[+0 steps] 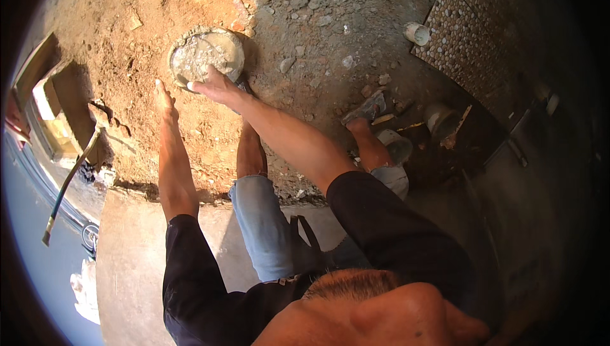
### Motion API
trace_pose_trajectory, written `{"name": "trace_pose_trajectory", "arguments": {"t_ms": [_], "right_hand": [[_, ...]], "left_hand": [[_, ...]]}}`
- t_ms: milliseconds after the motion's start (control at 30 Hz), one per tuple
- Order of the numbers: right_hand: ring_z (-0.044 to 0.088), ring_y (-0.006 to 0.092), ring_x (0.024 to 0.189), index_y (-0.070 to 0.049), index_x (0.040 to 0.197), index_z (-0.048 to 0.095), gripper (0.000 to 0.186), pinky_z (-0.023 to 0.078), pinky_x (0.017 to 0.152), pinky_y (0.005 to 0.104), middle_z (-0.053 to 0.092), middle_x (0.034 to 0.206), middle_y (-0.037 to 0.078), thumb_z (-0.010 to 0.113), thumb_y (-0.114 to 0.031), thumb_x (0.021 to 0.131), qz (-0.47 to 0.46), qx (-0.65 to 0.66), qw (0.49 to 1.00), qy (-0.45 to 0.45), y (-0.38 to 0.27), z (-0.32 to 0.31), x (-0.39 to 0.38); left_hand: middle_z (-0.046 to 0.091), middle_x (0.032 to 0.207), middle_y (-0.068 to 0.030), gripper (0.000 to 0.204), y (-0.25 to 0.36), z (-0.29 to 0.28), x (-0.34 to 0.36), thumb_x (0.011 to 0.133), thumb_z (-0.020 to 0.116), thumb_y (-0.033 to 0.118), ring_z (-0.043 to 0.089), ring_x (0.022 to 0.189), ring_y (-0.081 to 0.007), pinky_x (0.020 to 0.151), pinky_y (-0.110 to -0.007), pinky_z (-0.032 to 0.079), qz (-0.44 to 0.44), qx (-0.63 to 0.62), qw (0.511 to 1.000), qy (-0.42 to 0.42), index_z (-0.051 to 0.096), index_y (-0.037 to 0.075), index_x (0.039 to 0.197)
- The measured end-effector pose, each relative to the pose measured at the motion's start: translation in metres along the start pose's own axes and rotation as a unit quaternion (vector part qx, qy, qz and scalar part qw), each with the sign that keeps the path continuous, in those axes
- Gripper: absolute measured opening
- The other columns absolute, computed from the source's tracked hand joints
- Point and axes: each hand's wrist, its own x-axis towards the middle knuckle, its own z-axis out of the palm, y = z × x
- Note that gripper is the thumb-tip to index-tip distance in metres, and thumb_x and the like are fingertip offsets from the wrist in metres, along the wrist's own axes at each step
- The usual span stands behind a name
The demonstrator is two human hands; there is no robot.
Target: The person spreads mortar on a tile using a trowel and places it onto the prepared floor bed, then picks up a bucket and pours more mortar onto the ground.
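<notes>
Two bare hands are stretched toward a round pan of grey mortar (206,57) set on reddish dirt ground (127,60). The right hand (215,85) is laid on the pan's near rim, its grip closed over the edge. The left hand (164,99) is held flat and empty just beside the pan, fingers straight. A pebble-tiled floor (460,41) is seen well apart, at the right.

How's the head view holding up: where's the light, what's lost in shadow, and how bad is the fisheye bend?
Head view: sun falls hard on the left, lighting the reddish soil, the mortar pan and both forearms; the right side sinks into deep shadow, so the pebble tiles and buckets look dim. Edges bend near the rim, with black corners. The right hand is sharp.
</notes>
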Motion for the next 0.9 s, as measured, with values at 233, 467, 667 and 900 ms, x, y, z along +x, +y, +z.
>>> {"name": "trace_pose_trajectory", "arguments": {"t_ms": [233, 467, 667, 900], "right_hand": [[0.058, 0.0166, 0.072, 0.004, 0.096, 0.056, 0.038, 0.047, 0.068, 0.0321, 0.064, 0.079, 0.011, 0.062, -0.032, 0.084, -0.033, 0.005, 0.999, 0.035, 0.007, 0.028, -0.006], [0.046, 0.0381, 0.123, 0.008, 0.131, 0.042, 0.057, 0.038, 0.103, 0.0441, 0.044, 0.131, 0.030, 0.056, -0.029, 0.089, -0.206, -0.142, 0.958, 0.138, 0.015, -0.044, -0.014], [0.046, 0.0420, 0.121, -0.004, 0.135, 0.047, 0.055, 0.039, 0.103, 0.0460, 0.046, 0.132, 0.025, 0.055, -0.023, 0.084, -0.039, -0.423, 0.796, 0.431, 0.130, -0.348, 0.011], [0.045, 0.0429, 0.123, -0.004, 0.136, 0.046, 0.055, 0.040, 0.102, 0.0476, 0.044, 0.135, 0.027, 0.054, -0.020, 0.084, 0.034, -0.388, 0.797, 0.461, 0.195, -0.441, 0.018]], "left_hand": [[0.028, 0.151, -0.0185, 0.089, -0.004, -0.003, 0.048, 0.089, 0.042, 0.067, 0.030, 0.137, -0.0355, 0.109, -0.053, 0.025, 0.014, 0.019, 0.993, -0.120, 0.023, 0.002, 0.148], [0.027, 0.151, -0.0188, 0.084, -0.011, -0.023, 0.021, 0.093, 0.038, 0.063, 0.028, 0.138, -0.0366, 0.111, -0.054, 0.022, 0.026, 0.006, 0.990, -0.140, 0.019, 0.003, 0.149], [0.030, 0.151, -0.0166, 0.077, -0.010, 0.008, 0.031, 0.095, 0.036, 0.060, 0.033, 0.137, -0.0321, 0.110, -0.048, 0.026, 0.057, 0.032, 0.992, -0.112, 0.026, 0.005, 0.148], [0.054, 0.112, -0.0054, 0.065, -0.036, 0.020, 0.065, 0.093, 0.042, 0.061, 0.052, 0.094, -0.0177, 0.085, -0.036, 0.042, 0.106, -0.021, 0.990, -0.090, 0.041, 0.012, 0.135]]}}
